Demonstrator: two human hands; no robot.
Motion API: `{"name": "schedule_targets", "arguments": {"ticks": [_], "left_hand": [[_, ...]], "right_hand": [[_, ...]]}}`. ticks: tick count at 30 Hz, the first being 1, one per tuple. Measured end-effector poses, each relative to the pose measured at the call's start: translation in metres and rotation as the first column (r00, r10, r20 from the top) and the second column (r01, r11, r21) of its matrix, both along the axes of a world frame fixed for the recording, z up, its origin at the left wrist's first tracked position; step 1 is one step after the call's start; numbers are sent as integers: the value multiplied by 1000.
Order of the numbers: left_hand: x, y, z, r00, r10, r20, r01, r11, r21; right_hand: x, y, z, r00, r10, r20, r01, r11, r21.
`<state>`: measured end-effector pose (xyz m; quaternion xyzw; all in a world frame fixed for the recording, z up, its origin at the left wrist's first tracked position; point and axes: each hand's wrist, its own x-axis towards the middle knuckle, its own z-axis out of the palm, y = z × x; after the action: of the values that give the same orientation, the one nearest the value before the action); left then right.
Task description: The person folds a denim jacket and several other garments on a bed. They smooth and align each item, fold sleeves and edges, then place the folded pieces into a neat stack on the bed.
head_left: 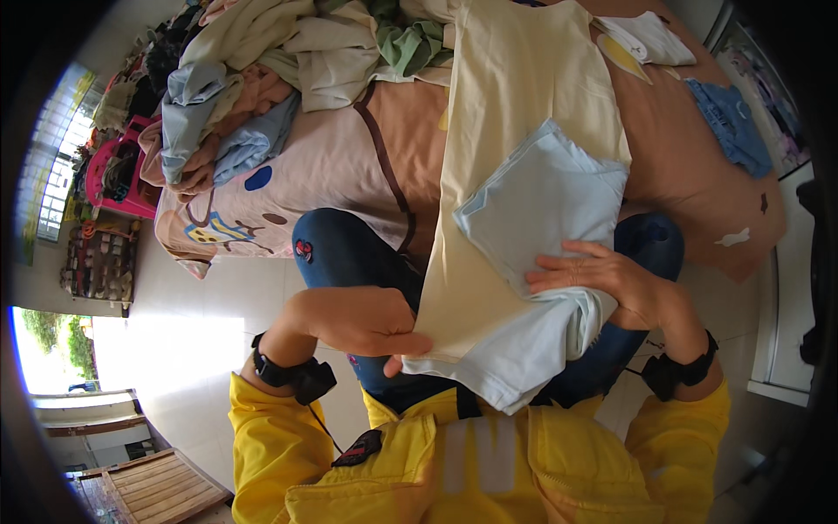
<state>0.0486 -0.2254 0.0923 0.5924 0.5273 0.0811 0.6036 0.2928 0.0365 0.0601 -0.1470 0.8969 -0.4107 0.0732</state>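
A long cream garment (pixel 532 79) with pale-blue parts runs from the bed down over my knees. One pale-blue part (pixel 541 192) is folded flat across its middle, and more pale-blue fabric (pixel 515 349) bunches at the near end. My left hand (pixel 367 323) is closed on the garment's near left edge, with the thumb below and the fingers above. Spread over the pale-blue fabric lies my right hand (pixel 602 279), its fingers stretched out and pointing left. The garment's far end reaches the top edge of the view, and its exact kind cannot be told.
The bed (pixel 419 131) has a brown and pink patterned cover. A heap of clothes (pixel 227 105) lies at its left, near a pink plastic chair (pixel 122 175). Folded white cloth (pixel 650 39) and blue denim (pixel 733 127) rest at the right. A shoe rack (pixel 100 266) stands far left.
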Motion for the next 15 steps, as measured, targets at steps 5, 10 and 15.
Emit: {"name": "schedule_targets", "arguments": {"ticks": [5,10,15], "left_hand": [[-11,36,10,926,373,-56,-259,737,625],[16,107,-38,889,35,456,-320,760,565],[-10,144,-67,429,594,681,-638,733,-237]], "right_hand": [[0,-10,19,999,-23,38,22,999,27],[-3,0,36,985,-32,167,27,999,32],[-25,39,29,830,-356,429,510,175,-842]]}}
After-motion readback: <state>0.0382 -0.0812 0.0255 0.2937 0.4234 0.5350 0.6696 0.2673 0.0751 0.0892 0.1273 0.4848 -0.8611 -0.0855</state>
